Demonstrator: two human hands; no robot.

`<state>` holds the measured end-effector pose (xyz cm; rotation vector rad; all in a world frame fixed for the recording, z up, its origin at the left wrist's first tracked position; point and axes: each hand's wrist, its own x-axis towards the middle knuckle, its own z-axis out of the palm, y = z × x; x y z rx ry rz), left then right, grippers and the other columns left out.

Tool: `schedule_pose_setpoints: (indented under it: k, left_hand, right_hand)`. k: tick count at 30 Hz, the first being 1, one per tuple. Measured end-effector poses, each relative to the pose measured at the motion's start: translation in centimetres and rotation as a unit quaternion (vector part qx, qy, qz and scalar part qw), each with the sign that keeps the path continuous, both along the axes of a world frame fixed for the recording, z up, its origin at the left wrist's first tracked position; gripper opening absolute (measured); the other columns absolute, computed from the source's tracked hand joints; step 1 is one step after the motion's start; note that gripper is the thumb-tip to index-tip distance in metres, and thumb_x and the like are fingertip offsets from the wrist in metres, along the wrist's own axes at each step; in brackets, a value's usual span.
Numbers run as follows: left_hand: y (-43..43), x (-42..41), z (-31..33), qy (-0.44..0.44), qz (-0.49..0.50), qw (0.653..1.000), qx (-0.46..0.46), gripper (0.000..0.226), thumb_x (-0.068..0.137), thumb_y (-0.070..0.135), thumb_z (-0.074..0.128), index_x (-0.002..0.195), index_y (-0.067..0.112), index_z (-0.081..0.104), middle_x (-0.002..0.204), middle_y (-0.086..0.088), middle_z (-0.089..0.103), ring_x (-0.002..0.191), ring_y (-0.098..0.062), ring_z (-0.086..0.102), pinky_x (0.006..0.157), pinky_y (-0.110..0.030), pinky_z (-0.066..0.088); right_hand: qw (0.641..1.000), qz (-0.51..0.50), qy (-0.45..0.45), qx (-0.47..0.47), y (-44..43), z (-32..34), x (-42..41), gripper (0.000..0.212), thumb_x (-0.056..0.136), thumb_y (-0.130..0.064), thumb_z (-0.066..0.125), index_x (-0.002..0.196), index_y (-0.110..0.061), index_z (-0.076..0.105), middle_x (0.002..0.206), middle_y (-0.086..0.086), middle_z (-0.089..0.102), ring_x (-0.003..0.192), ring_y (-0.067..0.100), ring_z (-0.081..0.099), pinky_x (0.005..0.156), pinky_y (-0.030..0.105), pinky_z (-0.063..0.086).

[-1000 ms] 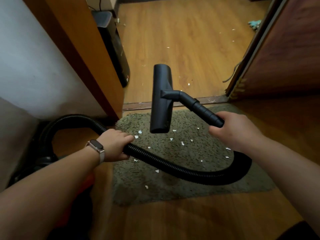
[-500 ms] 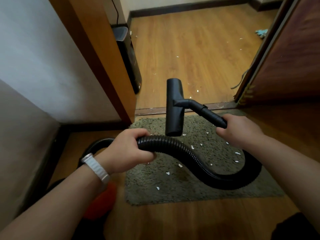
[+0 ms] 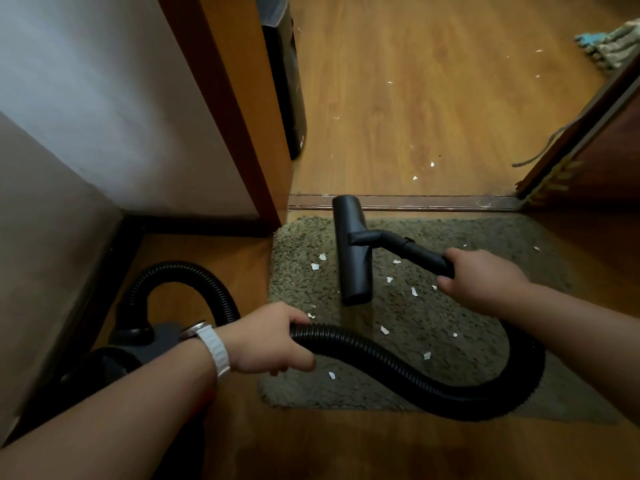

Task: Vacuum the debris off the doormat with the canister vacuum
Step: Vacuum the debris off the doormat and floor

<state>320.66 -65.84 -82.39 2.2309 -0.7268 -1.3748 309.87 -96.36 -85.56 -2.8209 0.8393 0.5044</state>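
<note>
While the floor head [image 3: 353, 251] hangs over the far half of the doormat [image 3: 485, 341], the step in hand looks like positioning before the first suction pass, not yet cleaning. White paper scraps [image 3: 384, 330] lie scattered across the doormat, on both sides of the floor head and nearer the person, and a few more sit on the wooden floor [image 3: 433, 98] beyond the doormat's far edge. Whether the floor head touches the pile or floats just above it cannot be told from this view.

The right hand [image 3: 481, 282] is closed around the rigid wand [image 3: 420, 254] over the doormat's right part. The left hand [image 3: 266, 341], with a white watch strap [image 3: 216, 348] at the wrist, is wrapped around the corrugated hose [image 3: 415, 372] at the doormat's left edge. From there the hose sags in a loop across the near side of the doormat and climbs back to the wand. The canister vacuum [image 3: 138, 344] sits on the floor left of the doormat, partly hidden by the left forearm.

The next move likely calls for pressing the floor head flat onto the doormat and drawing it through the scraps, while the left hand lifts the hose clear of the pieces it covers.
</note>
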Motion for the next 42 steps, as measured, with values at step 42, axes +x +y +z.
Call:
schedule_pose_setpoints:
  k: [42]
  left_hand:
    - [2.4,1.3,-1.5,-0.216,-0.149,0.961,0.085,0.031,0.068,0.052,0.072,0.076,0.025,0.058,0.067,0.006,0.063,0.063,-0.007,0.061,0.059,-0.030,0.052]
  right_hand:
    - [0.987,0.134,0.077,0.045,3.2,-6.3,6.0,0.026,0.091,-0.042,0.055,0.109,-0.024,0.058,0.079,-0.005,0.059,0.066,0.013,0.059,0.052,0.025,0.044]
